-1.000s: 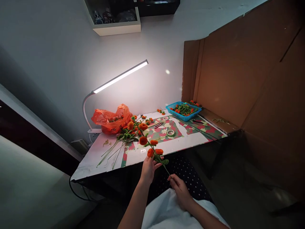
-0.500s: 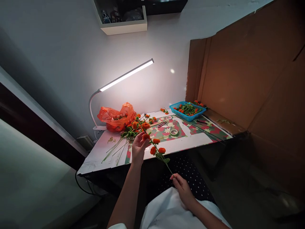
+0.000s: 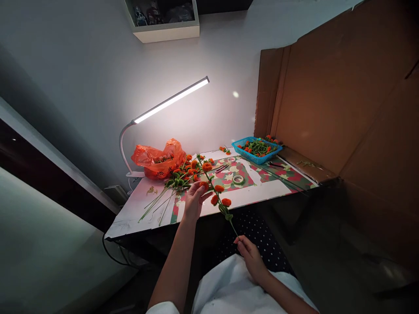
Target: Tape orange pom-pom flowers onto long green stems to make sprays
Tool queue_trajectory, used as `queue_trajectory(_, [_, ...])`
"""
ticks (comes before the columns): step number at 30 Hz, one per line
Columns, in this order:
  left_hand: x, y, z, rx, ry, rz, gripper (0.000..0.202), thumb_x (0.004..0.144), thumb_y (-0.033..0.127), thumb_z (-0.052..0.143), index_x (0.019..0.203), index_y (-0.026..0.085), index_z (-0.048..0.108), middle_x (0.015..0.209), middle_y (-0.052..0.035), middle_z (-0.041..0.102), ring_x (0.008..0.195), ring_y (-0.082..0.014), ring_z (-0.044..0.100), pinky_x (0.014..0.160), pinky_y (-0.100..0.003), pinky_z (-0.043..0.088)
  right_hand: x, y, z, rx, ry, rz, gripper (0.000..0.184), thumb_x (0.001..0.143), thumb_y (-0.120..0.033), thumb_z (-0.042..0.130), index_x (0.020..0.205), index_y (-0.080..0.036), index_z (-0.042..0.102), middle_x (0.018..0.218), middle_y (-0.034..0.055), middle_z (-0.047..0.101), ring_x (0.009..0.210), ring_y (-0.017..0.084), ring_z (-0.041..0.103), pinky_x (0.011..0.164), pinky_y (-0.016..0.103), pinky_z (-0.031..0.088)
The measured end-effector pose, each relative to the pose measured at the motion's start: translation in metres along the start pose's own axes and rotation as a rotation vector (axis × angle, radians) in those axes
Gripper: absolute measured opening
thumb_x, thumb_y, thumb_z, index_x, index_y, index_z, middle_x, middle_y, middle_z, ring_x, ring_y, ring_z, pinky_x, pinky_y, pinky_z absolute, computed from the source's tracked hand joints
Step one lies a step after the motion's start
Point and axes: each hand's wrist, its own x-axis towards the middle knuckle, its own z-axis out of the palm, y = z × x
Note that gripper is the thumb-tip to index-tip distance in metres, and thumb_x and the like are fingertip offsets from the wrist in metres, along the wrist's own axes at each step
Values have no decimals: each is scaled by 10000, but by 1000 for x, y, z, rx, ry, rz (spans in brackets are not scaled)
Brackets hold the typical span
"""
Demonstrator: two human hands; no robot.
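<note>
A fuzzy flower stem point(image 3: 218, 201), seemingly of chenille wire, slants over the table's front edge. It carries several orange blooms, with green leaves lower down. My right hand point(image 3: 250, 255) pinches its thin lower end above my lap. Higher up, my left hand point(image 3: 194, 201) has its fingers curled around one orange bloom point(image 3: 203, 185), the thumb below it. Behind that hand, more orange blooms and long green stems point(image 3: 163, 200) lie in a heap on the table.
An orange plastic bag point(image 3: 159, 161) stands at the back left beneath a lit desk lamp point(image 3: 172, 100). A blue basket point(image 3: 257, 158) holds green and orange pieces at the back right. Green tape point(image 3: 238, 179) and pliers point(image 3: 221, 168) lie mid-table. Cardboard point(image 3: 327, 87) walls the right.
The flower stem has turned slightly and its upper part has shifted right. My left hand has moved a little right, its thumb now farther from the bloom. My right hand keeps its hold.
</note>
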Motion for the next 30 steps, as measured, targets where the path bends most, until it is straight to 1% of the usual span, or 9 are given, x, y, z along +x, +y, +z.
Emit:
queue_trajectory(5, [-3,-8,3,53,-12,37,279,693,312,685,941,217,601,960,-35,631,911,-195,617,813,-414,515,0,-1,-1,71,6,34,341,838,-507,479,821,-178,567,620,-37,367,556,105,313,518,231,242])
queue_trajectory(8, [-3,-4,-7,230,54,167,364,737,356,634,1073,231,564,1145,-77,584,1038,-232,580,863,-419,481,12,-13,3,221,-19,92,379,781,-552,541,800,-174,552,570,-59,322,513,86,277,486,222,209])
queue_trajectory(11, [1,15,-43,622,220,404,368,764,358,597,1097,207,554,1191,-110,557,1100,-254,540,911,-431,440,39,-44,21,408,-57,156,410,710,-566,615,784,-172,532,543,-78,325,475,60,255,467,202,208])
queue_trajectory(14, [9,45,-100,1217,359,576,323,726,320,620,1016,178,603,1227,-134,542,1210,-309,432,1030,-500,295,74,-84,56,547,-188,220,389,681,-513,668,794,-169,526,535,-86,393,447,34,301,489,186,290])
queue_trajectory(16, [15,63,-134,1489,355,476,339,699,316,630,1007,177,622,1224,-155,553,1220,-349,411,1038,-540,259,99,-105,84,550,-273,234,421,636,-502,706,809,-163,528,595,-50,519,509,56,464,571,216,398])
queue_trajectory(19, [18,68,-165,1585,179,344,257,741,289,561,960,198,657,1078,-131,650,1082,-297,555,980,-458,387,135,-123,127,526,-367,311,419,608,-457,741,774,-158,500,640,-23,582,571,109,598,644,284,466])
queue_trajectory(25, [1,43,-173,1481,74,271,374,777,271,500,1117,207,642,1249,-126,584,1172,-270,524,1008,-431,395,182,-115,191,489,-351,416,263,722,-312,685,739,-151,478,610,-23,580,537,100,617,531,222,452])
queue_trajectory(27, [1,57,-172,1456,1,239,370,762,274,535,1109,227,653,1264,-117,575,1173,-279,523,994,-437,410,192,-108,202,465,-363,434,231,740,-266,663,719,-155,462,577,-23,574,509,105,612,495,215,448])
queue_trajectory(30, [20,104,-160,1448,95,374,333,774,285,536,1080,238,659,1221,-100,605,1151,-273,537,991,-444,403,206,-98,207,380,-358,497,174,755,-151,605,709,-159,438,515,-24,550,474,118,606,442,201,420])
